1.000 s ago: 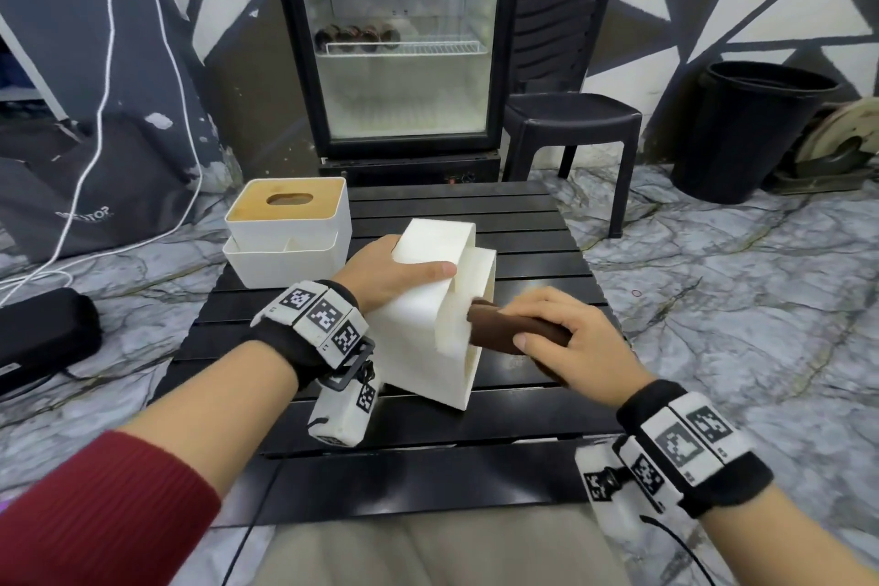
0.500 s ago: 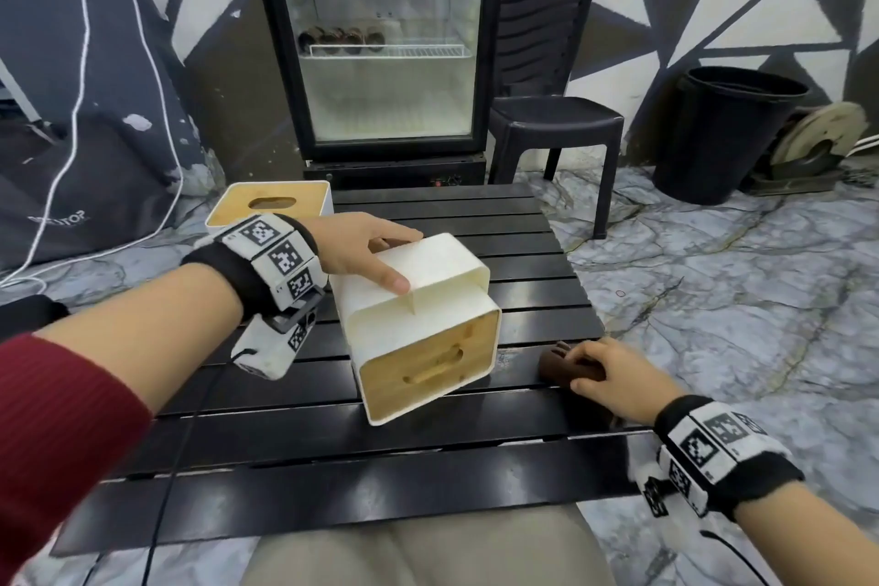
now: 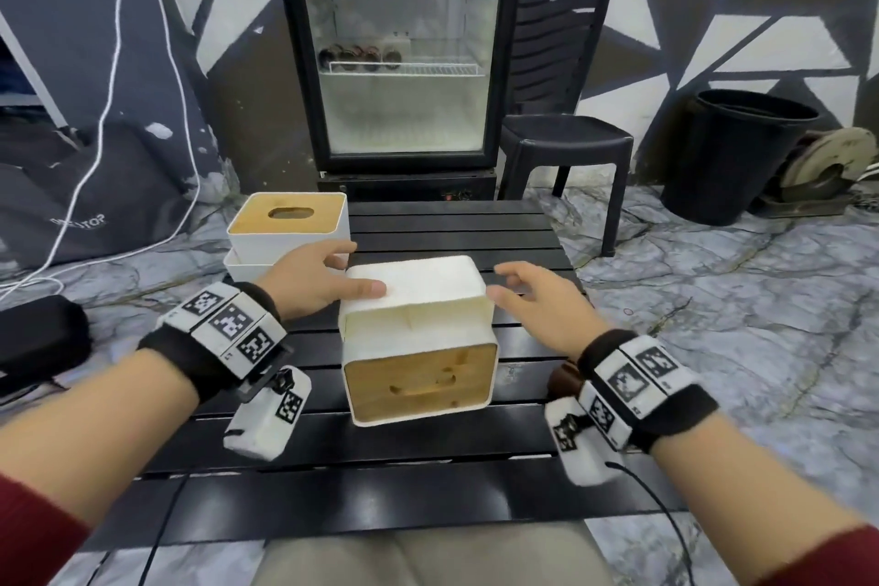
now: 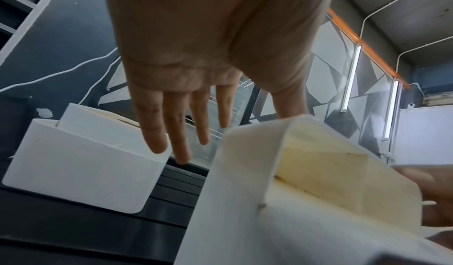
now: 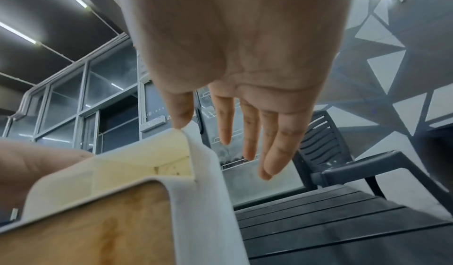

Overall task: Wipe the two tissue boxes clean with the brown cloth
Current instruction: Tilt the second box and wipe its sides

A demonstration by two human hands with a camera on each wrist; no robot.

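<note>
A white tissue box (image 3: 413, 295) lies on its side mid-table, its wooden lid facing me. My left hand (image 3: 342, 271) is at its left with fingers straight and the thumb lying on the top face. My right hand (image 3: 516, 293) hovers open at its right, thumb tip at the upper right edge. The brown cloth (image 3: 560, 380) lies on the table, mostly hidden under my right wrist. The second tissue box (image 3: 290, 231) stands upright at the back left. The left wrist view shows my left hand (image 4: 196, 104) spread between both boxes (image 4: 81, 168) (image 4: 245, 201). The right wrist view shows my right hand (image 5: 232, 114) beside the box (image 5: 201, 201).
The black slatted table (image 3: 428, 471) ends just in front of my lap. A glass-door fridge (image 3: 404, 52) stands behind it, with a black plastic chair (image 3: 566, 143) and black bin (image 3: 732, 148) to the right. A black bag (image 3: 38, 338) lies on the floor at the left.
My right hand left the brown cloth on the table and rose to the box's right side. The box turned so its wooden lid faces me, and my left hand shifted onto its top.
</note>
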